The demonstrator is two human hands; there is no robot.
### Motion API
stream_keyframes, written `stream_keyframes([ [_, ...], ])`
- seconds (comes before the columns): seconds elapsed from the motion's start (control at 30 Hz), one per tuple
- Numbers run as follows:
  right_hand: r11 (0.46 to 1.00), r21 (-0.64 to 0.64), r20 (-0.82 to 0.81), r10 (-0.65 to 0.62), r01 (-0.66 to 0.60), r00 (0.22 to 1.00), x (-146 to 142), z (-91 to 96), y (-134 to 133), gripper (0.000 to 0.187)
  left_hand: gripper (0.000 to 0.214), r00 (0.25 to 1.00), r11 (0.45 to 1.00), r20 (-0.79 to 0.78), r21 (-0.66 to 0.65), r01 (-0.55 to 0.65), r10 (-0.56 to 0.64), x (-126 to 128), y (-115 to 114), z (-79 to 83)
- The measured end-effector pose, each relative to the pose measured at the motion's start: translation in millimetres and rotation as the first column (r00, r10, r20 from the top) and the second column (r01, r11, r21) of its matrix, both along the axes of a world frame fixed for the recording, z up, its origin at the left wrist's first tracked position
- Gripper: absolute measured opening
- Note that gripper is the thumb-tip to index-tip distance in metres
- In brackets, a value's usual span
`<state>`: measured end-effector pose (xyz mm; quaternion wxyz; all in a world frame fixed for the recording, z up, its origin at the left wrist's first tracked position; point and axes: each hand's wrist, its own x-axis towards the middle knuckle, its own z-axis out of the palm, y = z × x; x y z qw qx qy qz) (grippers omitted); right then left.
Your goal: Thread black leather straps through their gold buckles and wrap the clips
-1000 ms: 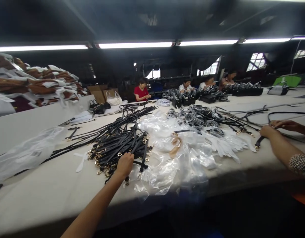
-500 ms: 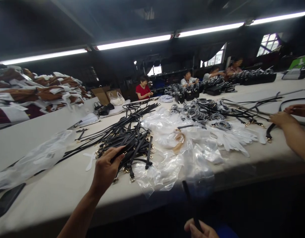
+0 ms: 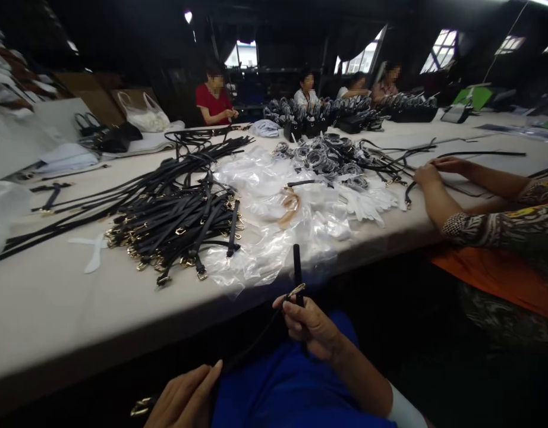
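In front of the near edge of the counter (image 3: 55, 309), over blue cloth (image 3: 278, 395), a thin black strap (image 3: 267, 329) is held between two hands. By the right grip (image 3: 312, 327), which is closed, a gold clasp (image 3: 297, 289) on the strap is pinched at the fingertips, and a black stick-like piece (image 3: 296, 261) is held nearly upright alongside it. By the left grip (image 3: 187, 395), its thumb laid against the fingers, the strap is held lower down; the hold itself is partly hidden. Beside the left grip, on its outer side, a gold hook (image 3: 141, 406) is seen.

Near the counter's near edge, a pile of black straps (image 3: 180, 223) with gold fittings is heaped, and longer straps are stretched leftward behind it. Just beside the pile, clear plastic (image 3: 256, 261) is spread out to the near edge, with a tan strip (image 3: 289, 208) laid on it. Behind that, coiled straps (image 3: 318, 156) are bunched, and small black bags (image 3: 305, 128) are lined up towards the far edge, where a person in a red top (image 3: 214, 107) and three others are seated. Farther right, at the near edge, another strap (image 3: 483, 154) is handled by a co-worker's hands (image 3: 428, 172).
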<state>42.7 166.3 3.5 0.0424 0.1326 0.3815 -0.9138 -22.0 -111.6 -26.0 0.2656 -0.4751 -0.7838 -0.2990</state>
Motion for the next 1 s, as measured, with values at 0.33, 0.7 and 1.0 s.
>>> stream_keyframes([
  [0.33,0.999,0.049,-0.015,0.000,0.001,1.000,-2.4,-4.8,-37.8,0.034,0.020,0.627,0.873,0.680,-0.040,-0.487,0.381,20.8,1.7,-21.2],
  [0.7,0.999,0.011,0.013,-0.042,0.042,0.999,-5.3,-14.0,-31.2,0.028,0.023,0.589,0.821,0.703,0.013,-0.571,0.399,13.3,-13.4,-25.4],
  [1.0,0.997,0.073,0.018,-0.014,0.012,1.000,-3.8,-12.7,-34.0,0.027,0.022,0.478,0.949,0.862,-0.015,-0.314,0.172,14.6,7.5,-5.2],
])
